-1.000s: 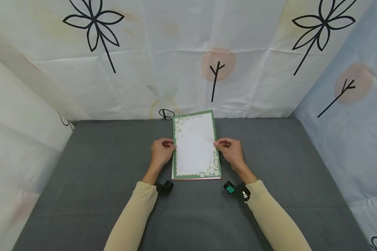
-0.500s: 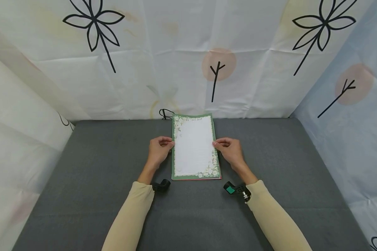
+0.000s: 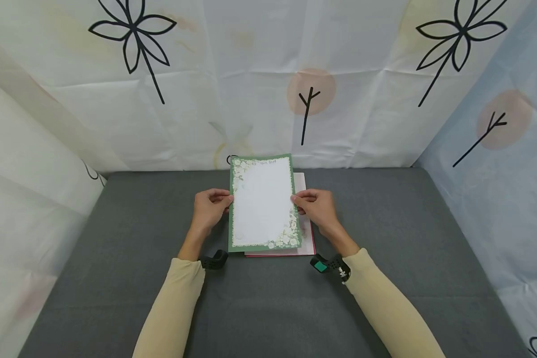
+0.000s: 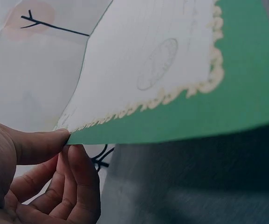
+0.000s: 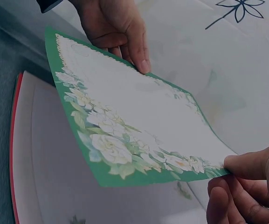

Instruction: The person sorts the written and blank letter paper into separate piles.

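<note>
A sheet of paper [image 3: 264,204] with a green border and printed white flowers is held up between both hands. My left hand [image 3: 209,209] pinches its left edge between thumb and fingers, as the left wrist view shows close up. On the opposite edge, my right hand [image 3: 318,210] pinches the paper the same way. Beneath it lies a pale stack of paper [image 3: 308,233] with a red edge, partly covered by the sheet. In the right wrist view a gap shows between the sheet [image 5: 125,112] and the stack [image 5: 45,154], and the sheet bows slightly.
The stack rests on a grey cloth-covered table [image 3: 385,223]. White fabric walls [image 3: 362,99] with printed leaves and trees stand behind the table and at both sides. Each wrist wears a black camera mount, such as the right one [image 3: 333,266].
Both hands have lifted the green-bordered sheet off the stack and moved it to the left. The pale, red-edged stack below now shows along the right and bottom.
</note>
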A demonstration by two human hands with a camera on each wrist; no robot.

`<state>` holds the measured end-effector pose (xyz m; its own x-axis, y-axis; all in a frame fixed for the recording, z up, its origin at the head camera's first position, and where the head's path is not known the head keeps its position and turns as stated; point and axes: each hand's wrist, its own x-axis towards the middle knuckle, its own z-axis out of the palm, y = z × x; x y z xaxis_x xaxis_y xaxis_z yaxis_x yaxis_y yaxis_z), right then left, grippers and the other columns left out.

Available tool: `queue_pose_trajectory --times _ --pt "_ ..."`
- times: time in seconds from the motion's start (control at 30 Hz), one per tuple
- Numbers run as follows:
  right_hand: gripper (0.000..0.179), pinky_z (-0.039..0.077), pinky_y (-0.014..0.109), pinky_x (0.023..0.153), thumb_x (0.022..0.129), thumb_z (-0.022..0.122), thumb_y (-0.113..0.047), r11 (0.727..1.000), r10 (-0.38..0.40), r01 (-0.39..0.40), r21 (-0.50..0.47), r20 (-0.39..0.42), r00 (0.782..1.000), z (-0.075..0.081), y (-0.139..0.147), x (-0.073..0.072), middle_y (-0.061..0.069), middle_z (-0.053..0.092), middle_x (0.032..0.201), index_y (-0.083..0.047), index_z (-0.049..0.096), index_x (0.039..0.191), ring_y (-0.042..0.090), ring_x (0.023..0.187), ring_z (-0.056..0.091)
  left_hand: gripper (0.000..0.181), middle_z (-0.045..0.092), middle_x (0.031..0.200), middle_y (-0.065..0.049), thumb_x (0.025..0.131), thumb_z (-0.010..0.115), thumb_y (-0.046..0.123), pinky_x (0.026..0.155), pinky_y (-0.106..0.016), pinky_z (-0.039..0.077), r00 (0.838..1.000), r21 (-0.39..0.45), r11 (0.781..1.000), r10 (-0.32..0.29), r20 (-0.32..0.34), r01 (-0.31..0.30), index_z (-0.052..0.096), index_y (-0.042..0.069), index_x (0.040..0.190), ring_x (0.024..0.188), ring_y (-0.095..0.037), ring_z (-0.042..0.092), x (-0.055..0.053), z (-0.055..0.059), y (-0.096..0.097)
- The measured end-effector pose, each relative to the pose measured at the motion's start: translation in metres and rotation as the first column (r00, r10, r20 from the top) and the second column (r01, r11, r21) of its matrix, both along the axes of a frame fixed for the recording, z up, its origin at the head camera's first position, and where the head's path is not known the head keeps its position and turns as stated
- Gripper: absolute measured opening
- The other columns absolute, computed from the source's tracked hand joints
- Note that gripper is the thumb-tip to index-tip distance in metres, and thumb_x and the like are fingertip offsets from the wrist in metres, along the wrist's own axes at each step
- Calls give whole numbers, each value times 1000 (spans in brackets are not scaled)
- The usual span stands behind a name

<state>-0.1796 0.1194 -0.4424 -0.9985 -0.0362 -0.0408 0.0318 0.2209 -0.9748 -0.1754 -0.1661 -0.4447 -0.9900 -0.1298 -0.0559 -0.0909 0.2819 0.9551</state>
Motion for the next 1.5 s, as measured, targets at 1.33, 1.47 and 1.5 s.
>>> queue_pose_trajectory --times 1.33,1.47,1.5 --pt "10 53 25 53 92 75 -11 973 112 -129 192 94 989 -14 -142 -10 5 72 67 -2 78 86 11 55 67 34 64 109 -18 101 63 16 76 -30 47 980 -270 957 145 137 -104 65 -7 125 99 -27 59 4 -6 -114" --pt "12 51 24 53 93 74 -13 946 122 -139 292 77 990 -15 -148 -13 2 71 65 -4 79 86 10 54 66 34 63 109 -19 101 63 16 76 -32 47 978 -280 954 155 141 -111 65 -8 125 100 -30 58 4 -7 -116" --pt "13 50 24 52 93 74 -14 938 125 -141 318 72 990 -15 -149 -13 1 70 65 -5 79 85 9 54 65 34 63 109 -20 101 63 16 76 -33 47 977 -281 953 158 142 -113 65 -8 125 101 -30 58 4 -7 -116"
